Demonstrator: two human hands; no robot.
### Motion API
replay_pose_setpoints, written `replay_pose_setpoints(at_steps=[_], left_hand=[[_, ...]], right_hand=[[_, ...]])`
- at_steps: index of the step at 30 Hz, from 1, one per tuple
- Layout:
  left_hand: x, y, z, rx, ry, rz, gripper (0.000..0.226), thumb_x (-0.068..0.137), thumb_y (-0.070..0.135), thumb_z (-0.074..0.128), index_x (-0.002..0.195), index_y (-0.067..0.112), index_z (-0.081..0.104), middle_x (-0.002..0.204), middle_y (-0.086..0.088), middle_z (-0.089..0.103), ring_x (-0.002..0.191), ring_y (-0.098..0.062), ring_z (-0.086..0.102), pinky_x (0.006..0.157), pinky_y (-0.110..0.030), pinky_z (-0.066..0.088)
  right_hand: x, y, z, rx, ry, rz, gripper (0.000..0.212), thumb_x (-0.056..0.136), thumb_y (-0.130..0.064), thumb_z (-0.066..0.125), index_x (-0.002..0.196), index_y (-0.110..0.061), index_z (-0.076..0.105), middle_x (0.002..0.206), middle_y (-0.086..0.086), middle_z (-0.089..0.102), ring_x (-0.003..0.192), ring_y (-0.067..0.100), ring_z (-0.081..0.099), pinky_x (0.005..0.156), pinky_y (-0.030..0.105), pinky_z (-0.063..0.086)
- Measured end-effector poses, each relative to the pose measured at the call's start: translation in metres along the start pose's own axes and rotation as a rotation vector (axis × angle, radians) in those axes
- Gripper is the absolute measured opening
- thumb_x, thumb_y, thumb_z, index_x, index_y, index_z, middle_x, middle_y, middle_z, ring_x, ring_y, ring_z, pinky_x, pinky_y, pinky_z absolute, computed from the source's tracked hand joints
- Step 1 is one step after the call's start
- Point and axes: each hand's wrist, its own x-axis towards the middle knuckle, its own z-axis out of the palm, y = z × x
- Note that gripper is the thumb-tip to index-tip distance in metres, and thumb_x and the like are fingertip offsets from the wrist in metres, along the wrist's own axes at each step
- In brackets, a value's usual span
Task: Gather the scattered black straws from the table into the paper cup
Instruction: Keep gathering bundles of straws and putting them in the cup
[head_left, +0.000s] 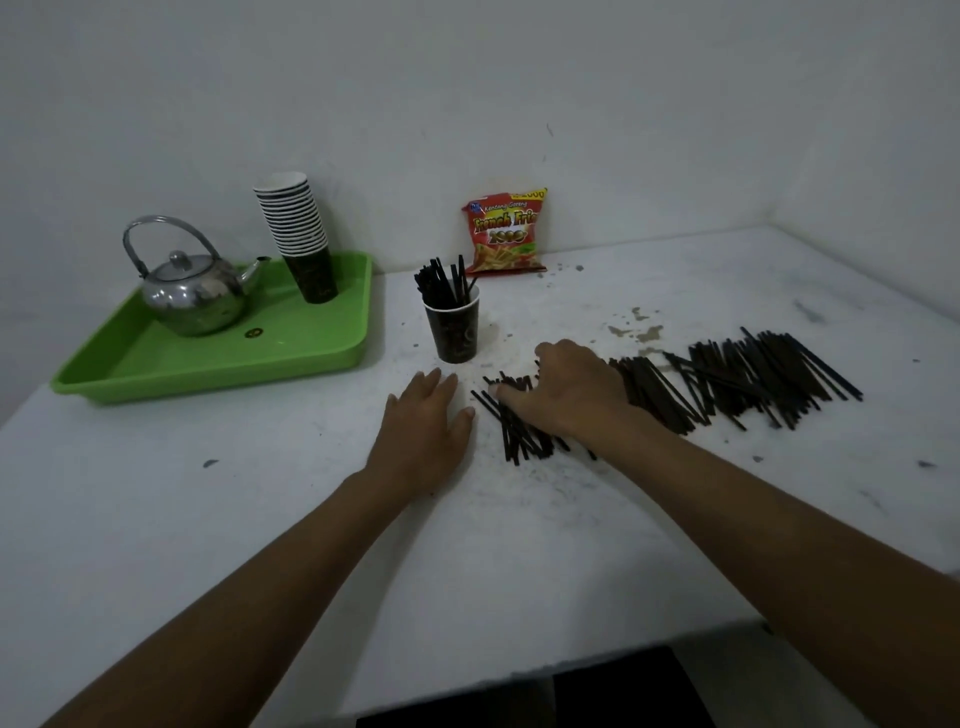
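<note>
A dark paper cup stands upright on the white table, holding several black straws that stick out of its top. A long band of scattered black straws lies to the right of the cup. A smaller bunch of straws lies in front of the cup. My right hand lies over this bunch, fingers bent down onto the straws. My left hand rests flat on the table just left of the bunch, fingers straight and empty.
A green tray at the back left carries a metal kettle and a stack of paper cups. A red snack bag leans against the wall behind the cup. The table's front edge is near me.
</note>
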Motion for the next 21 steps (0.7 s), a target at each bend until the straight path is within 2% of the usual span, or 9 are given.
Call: replay_pose_setpoints(at_steps=[3,6,8,11,13,18,21], left_hand=[[-0.01,0.0,0.007,0.084,-0.03,0.035,0.06,0.106,0.045,0.033,0.159,0.017,0.029,0.169,-0.008,0.02,0.157,-0.026,0.01,0.124,-0.058,0.01],[-0.015,-0.003,0.009,0.139,-0.037,0.042,0.062,0.106,0.049,0.028,0.159,0.018,0.027,0.169,-0.008,0.019,0.157,-0.026,0.009,0.125,-0.058,0.006],[-0.017,-0.003,0.009,0.141,-0.037,0.034,0.063,0.106,0.051,0.027,0.16,0.019,0.026,0.169,-0.008,0.017,0.157,-0.025,0.008,0.125,-0.055,0.004],[-0.018,-0.002,0.01,0.152,-0.035,0.03,0.064,0.105,0.053,0.027,0.161,0.02,0.025,0.17,-0.007,0.016,0.157,-0.024,0.007,0.126,-0.052,0.003],[-0.018,-0.002,0.01,0.161,-0.039,0.029,0.065,0.105,0.053,0.026,0.161,0.02,0.025,0.17,-0.007,0.016,0.157,-0.024,0.008,0.126,-0.052,0.004],[-0.019,-0.002,0.011,0.181,-0.037,0.032,0.065,0.105,0.053,0.026,0.16,0.019,0.025,0.17,-0.008,0.017,0.157,-0.025,0.009,0.126,-0.052,0.006],[-0.02,-0.001,0.011,0.18,-0.052,0.025,0.066,0.105,0.054,0.024,0.161,0.02,0.022,0.17,-0.007,0.014,0.158,-0.024,0.006,0.126,-0.05,0.004]], right_hand=[[-0.018,0.001,0.002,-0.112,-0.059,0.028,0.079,0.071,-0.087,0.053,0.109,-0.018,0.059,0.115,0.004,0.063,0.109,0.026,0.059,0.083,0.038,0.05],[-0.029,0.001,0.006,-0.126,-0.021,0.011,0.072,0.07,-0.086,0.055,0.1,-0.021,0.058,0.111,0.004,0.065,0.109,0.026,0.059,0.089,0.041,0.049],[-0.033,0.0,0.008,-0.096,0.007,-0.02,0.062,0.076,-0.079,0.058,0.096,-0.021,0.058,0.105,0.002,0.066,0.104,0.025,0.061,0.087,0.04,0.05],[-0.03,-0.002,0.012,0.001,-0.004,-0.088,0.048,0.083,-0.062,0.065,0.106,-0.02,0.063,0.104,0.001,0.065,0.102,0.024,0.063,0.081,0.036,0.054],[-0.028,-0.002,0.014,0.052,-0.006,-0.106,0.04,0.083,-0.054,0.068,0.103,-0.02,0.061,0.103,0.0,0.063,0.1,0.024,0.062,0.076,0.034,0.053],[-0.027,-0.004,-0.002,-0.045,-0.039,0.03,0.046,0.083,-0.055,0.072,0.077,-0.019,0.044,0.086,-0.001,0.051,0.085,0.022,0.054,0.064,0.032,0.043],[-0.022,-0.007,-0.005,-0.002,-0.078,0.029,0.043,0.084,-0.039,0.077,0.073,-0.019,0.041,0.086,0.003,0.054,0.078,0.022,0.055,0.055,0.028,0.041]])
